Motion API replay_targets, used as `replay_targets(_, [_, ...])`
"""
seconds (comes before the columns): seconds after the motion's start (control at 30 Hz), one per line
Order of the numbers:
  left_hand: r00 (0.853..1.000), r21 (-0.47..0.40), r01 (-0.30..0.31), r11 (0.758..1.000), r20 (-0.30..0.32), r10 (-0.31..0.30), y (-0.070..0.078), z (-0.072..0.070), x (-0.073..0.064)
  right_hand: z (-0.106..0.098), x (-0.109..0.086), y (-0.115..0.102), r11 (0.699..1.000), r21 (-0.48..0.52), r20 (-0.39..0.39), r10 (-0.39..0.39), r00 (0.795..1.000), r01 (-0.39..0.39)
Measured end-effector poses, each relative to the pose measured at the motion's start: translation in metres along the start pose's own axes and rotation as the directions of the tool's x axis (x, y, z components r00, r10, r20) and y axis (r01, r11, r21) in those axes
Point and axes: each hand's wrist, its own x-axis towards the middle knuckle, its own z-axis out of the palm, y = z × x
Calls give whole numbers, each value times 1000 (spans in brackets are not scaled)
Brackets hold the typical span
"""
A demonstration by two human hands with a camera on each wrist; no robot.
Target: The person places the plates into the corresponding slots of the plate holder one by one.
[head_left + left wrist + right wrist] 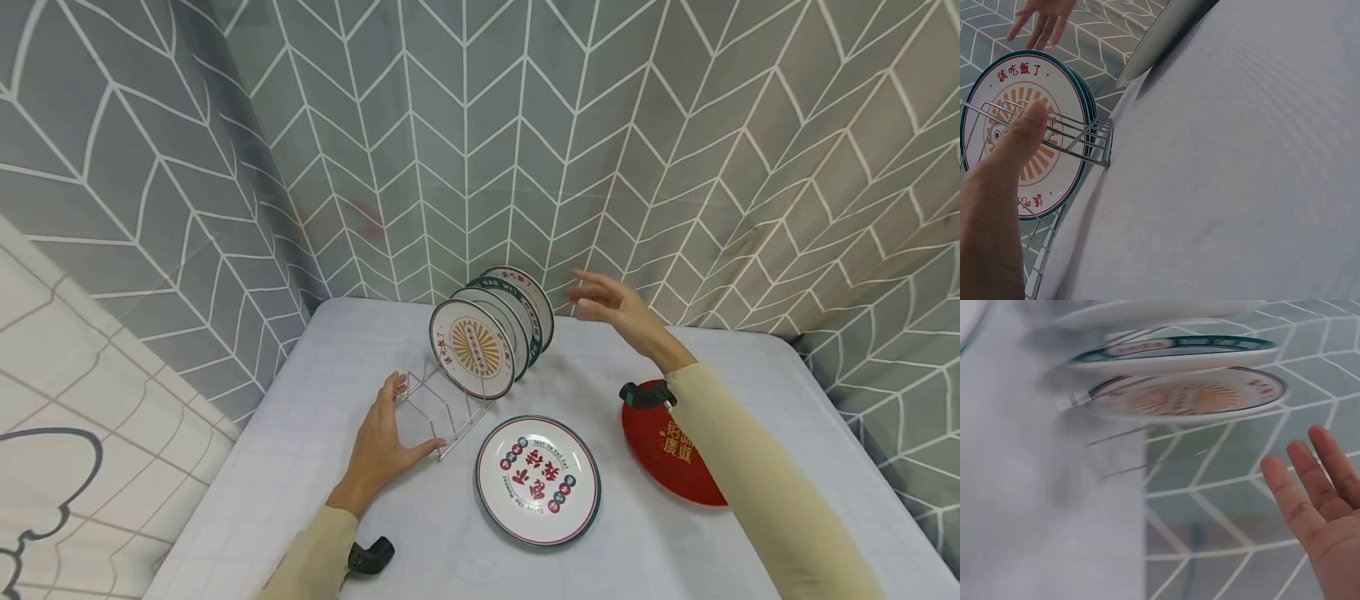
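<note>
A wire dish rack [459, 417] stands on the table, its far part filled with several upright round plates [474, 348] with printed rims. My left hand [382, 450] grips the rack's near end, thumb on one side and fingers on the other. In the left wrist view the thumb [1025, 128] lies over the wires, in front of the front plate [1054, 181]. To the right of the rearmost plate my right hand [618, 310] is raised, holding nothing. Its fingers are spread apart in the right wrist view, away from the plates [1191, 394].
A white plate [537, 482] with red lettering lies flat near the rack, over a green-rimmed edge. Farther right, a red plate [667, 454] with gold characters is partly hidden under the right forearm. A patterned curtain [480, 150] hangs behind the table.
</note>
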Motion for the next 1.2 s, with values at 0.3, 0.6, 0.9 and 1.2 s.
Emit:
replay_targets(0.3, [1000,-9,14,1000,8,-14,2,-1,1,47,-74,42,970,-232,311,146,939,-74])
replay_targets(0.6, [1000,-2,25,1000,1,-25,1,-1,-1,71,-90,54,921,-333,379,327,866,-203])
replay_targets(0.9, [1000,1,9,1000,-2,-9,-1,2,-2,70,-89,56,948,-266,370,269,889,-176])
replay_targets(1.2, [1000,-9,8,1000,-6,-8,-1,1,-1,63,-97,50,910,-72,346,406,846,-408])
